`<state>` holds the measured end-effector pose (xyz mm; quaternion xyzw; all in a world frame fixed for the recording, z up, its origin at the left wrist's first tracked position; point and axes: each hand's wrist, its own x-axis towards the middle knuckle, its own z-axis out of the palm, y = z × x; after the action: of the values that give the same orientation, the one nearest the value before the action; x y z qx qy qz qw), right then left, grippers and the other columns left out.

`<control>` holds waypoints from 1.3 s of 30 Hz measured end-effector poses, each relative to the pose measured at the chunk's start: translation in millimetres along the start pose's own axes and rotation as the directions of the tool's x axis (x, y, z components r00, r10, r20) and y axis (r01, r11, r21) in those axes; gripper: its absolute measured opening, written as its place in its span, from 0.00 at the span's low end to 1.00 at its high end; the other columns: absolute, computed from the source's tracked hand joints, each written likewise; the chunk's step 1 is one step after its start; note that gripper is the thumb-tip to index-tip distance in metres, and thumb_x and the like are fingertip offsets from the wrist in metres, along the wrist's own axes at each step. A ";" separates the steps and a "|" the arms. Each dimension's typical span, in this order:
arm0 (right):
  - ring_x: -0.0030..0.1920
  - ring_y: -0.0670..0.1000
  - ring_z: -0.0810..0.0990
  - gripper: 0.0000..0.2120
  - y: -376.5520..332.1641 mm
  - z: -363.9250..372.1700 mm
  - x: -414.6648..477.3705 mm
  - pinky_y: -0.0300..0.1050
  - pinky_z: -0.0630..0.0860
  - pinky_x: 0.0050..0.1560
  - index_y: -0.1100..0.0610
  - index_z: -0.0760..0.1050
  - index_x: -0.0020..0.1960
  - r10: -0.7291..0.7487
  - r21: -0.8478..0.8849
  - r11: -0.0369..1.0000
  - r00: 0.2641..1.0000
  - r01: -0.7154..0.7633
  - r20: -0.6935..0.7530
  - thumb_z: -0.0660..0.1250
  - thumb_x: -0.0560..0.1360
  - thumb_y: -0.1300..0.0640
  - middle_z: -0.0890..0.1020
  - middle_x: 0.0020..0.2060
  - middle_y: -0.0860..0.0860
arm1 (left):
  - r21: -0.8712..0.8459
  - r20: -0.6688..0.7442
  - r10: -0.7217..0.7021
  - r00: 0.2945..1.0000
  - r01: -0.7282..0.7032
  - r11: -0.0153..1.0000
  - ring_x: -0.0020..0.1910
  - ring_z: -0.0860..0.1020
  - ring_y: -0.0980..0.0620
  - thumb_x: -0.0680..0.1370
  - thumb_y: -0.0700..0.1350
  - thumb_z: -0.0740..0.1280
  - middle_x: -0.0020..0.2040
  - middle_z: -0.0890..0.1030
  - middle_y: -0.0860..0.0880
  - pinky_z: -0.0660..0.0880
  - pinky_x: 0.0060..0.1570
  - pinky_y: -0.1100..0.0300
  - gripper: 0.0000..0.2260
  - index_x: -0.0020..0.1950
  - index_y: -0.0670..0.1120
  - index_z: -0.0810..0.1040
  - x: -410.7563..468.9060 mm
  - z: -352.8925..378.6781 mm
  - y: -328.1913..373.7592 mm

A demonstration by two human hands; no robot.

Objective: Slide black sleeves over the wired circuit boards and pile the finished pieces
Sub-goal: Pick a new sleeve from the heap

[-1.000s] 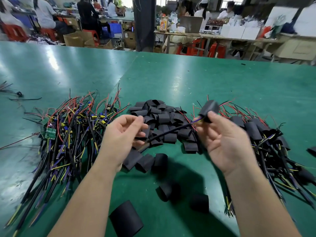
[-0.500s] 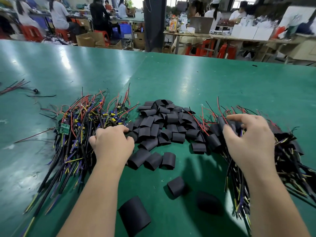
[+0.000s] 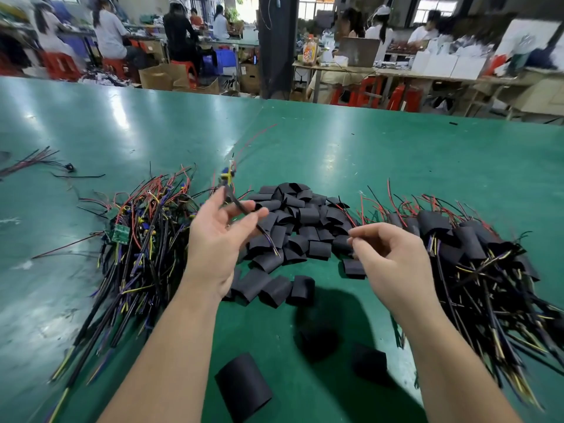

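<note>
The left hand (image 3: pixel 222 239) is lifting one wired circuit board (image 3: pixel 228 175) clear of the counter (image 3: pixel 396 166). It is pinching the black cable lightly between the thumb and narrow, half-extended fingers (image 3: pixel 244 206), so the component end with its red leads is standing up and away from the tangle. The cut end of the cable is slanting down toward the heap of black sleeves (image 3: pixel 299 227). Gripping it mid-cable is probably leaving both ends free for a sleeve to pass over. The right hand (image 3: pixel 393 261) is hanging just above the right edge of that heap with its fingers curled and their tips drawn close together. Whether they are pinching a sleeve or closing on nothing, I cannot tell. The stock is lying in working order. The unsleeved pile (image 3: pixel 137 239) is sitting to the left, the sleeves are lying between the hands, and the finished pile (image 3: pixel 473 254) is building up on the right, so each piece seems to be travelling one way across. A few stray sleeves, one of them a large loose sleeve (image 3: pixel 242 389), are lying nearer the person. The sleeving of this piece is, by my reading, only beginning.
</note>
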<state>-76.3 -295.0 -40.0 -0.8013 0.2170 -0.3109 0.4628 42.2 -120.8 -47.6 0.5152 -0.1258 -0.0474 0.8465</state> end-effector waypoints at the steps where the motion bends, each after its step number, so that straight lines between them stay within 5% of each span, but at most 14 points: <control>1: 0.31 0.44 0.79 0.10 -0.7 1.9 0.0 0.35 0.76 0.35 0.50 0.81 0.39 0.043 0.062 0.997 0.998 -0.045 0.036 0.68 0.73 0.64 0.83 0.32 0.48 | 0.000 0.066 -0.032 0.997 0.032 0.999 0.46 0.84 0.49 0.75 0.26 0.63 0.46 0.79 0.45 0.80 0.43 0.63 0.25 0.69 0.43 0.67 -2.3 1.9 1.5; 5: 0.31 0.46 0.79 0.11 -1.6 9.3 -2.2 0.49 0.79 0.44 0.54 0.82 0.41 0.192 0.237 0.942 0.961 -0.238 0.201 0.65 0.74 0.67 0.85 0.35 0.51 | -0.092 0.210 -0.127 0.969 0.149 0.985 0.47 0.84 0.44 0.74 0.24 0.60 0.49 0.78 0.46 0.80 0.39 0.61 0.23 0.63 0.45 0.73 -7.2 6.7 1.6; 11: 0.31 0.48 0.77 0.09 -1.9 12.0 -1.7 0.39 0.73 0.37 0.59 0.81 0.47 0.262 0.406 0.826 0.904 -0.391 0.338 0.63 0.77 0.67 0.85 0.38 0.54 | -0.115 0.489 -0.225 0.842 0.319 0.941 0.54 0.81 0.39 0.70 0.26 0.61 0.53 0.81 0.48 0.80 0.41 0.58 0.29 0.69 0.43 0.70 -7.4 -2.8 1.9; 14: 0.29 0.47 0.76 0.09 -6.6 12.8 0.9 0.36 0.72 0.33 0.59 0.78 0.54 0.255 0.588 0.641 0.859 -0.494 0.444 0.66 0.75 0.58 0.85 0.44 0.56 | 0.001 0.640 -0.284 0.714 0.370 0.929 0.56 0.80 0.37 0.69 0.26 0.60 0.52 0.80 0.50 0.81 0.41 0.56 0.30 0.69 0.47 0.71 -10.0 -4.3 1.5; 16: 0.29 0.45 0.77 0.21 -9.3 12.4 2.6 0.35 0.72 0.32 0.57 0.76 0.55 0.222 0.653 0.545 0.841 -0.526 0.493 0.70 0.66 0.49 0.85 0.48 0.55 | 0.092 0.709 -0.327 0.624 0.378 0.921 0.55 0.81 0.37 0.69 0.25 0.60 0.52 0.80 0.49 0.81 0.42 0.55 0.31 0.67 0.49 0.73 -13.2 -4.0 0.9; 21: 0.27 0.43 0.76 0.17 -8.2 8.6 4.3 0.33 0.75 0.31 0.57 0.77 0.55 0.200 0.786 0.416 0.889 -0.458 0.412 0.68 0.66 0.56 0.85 0.44 0.54 | 0.352 0.732 -0.454 0.508 0.289 0.890 0.46 0.83 0.41 0.67 0.26 0.58 0.50 0.80 0.49 0.80 0.39 0.57 0.32 0.63 0.53 0.77 -19.7 -3.8 -0.8; 24: 0.27 0.45 0.77 0.13 -6.9 7.0 4.5 0.34 0.75 0.31 0.57 0.78 0.51 0.194 0.795 0.425 0.901 -0.433 0.388 0.67 0.66 0.58 0.85 0.40 0.52 | 0.351 0.688 -0.477 0.547 0.325 0.878 0.42 0.83 0.45 0.70 0.30 0.65 0.48 0.82 0.49 0.79 0.37 0.58 0.23 0.61 0.49 0.77 -20.8 -1.3 0.3; 27: 0.29 0.47 0.80 0.11 -7.6 9.3 0.3 0.35 0.73 0.30 0.57 0.77 0.48 0.154 0.735 0.539 0.907 -0.410 0.393 0.68 0.66 0.59 0.82 0.35 0.50 | 0.323 0.538 -0.426 0.727 0.289 0.901 0.36 0.82 0.50 0.73 0.41 0.69 0.43 0.84 0.47 0.80 0.35 0.59 0.11 0.54 0.45 0.81 -22.5 8.7 -1.4; 30: 0.30 0.49 0.81 0.12 -10.2 13.2 -6.1 0.36 0.71 0.30 0.57 0.77 0.49 0.090 0.667 0.634 0.894 -0.391 0.438 0.69 0.66 0.58 0.83 0.37 0.50 | 0.358 0.446 -0.264 0.855 0.100 0.928 0.30 0.80 0.56 0.76 0.39 0.67 0.37 0.85 0.48 0.77 0.28 0.64 0.06 0.48 0.46 0.84 -23.0 16.8 -5.7; 34: 0.36 0.48 0.82 0.11 -9.1 11.0 -5.4 0.35 0.73 0.34 0.54 0.79 0.47 0.044 0.640 0.695 0.908 -0.327 0.417 0.69 0.65 0.58 0.84 0.40 0.51 | 0.480 0.416 -0.134 0.899 -0.092 0.873 0.22 0.72 0.60 0.76 0.38 0.69 0.29 0.82 0.54 0.69 0.22 0.69 0.10 0.42 0.53 0.83 -21.5 15.3 -9.0; 39: 0.40 0.50 0.80 0.14 -5.1 15.3 -6.6 0.40 0.76 0.43 0.58 0.81 0.42 0.012 0.624 0.737 0.929 -0.258 0.369 0.75 0.59 0.54 0.83 0.37 0.52 | 0.617 0.439 0.002 0.898 -0.304 0.726 0.35 0.82 0.54 0.72 0.44 0.74 0.37 0.85 0.55 0.78 0.38 0.60 0.07 0.43 0.57 0.85 -16.9 8.9 -13.8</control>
<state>-70.0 -279.2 -43.3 -0.6074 0.0673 -0.1890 0.7687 24.2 -131.3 -58.6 0.7508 -0.3514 -0.0337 0.5583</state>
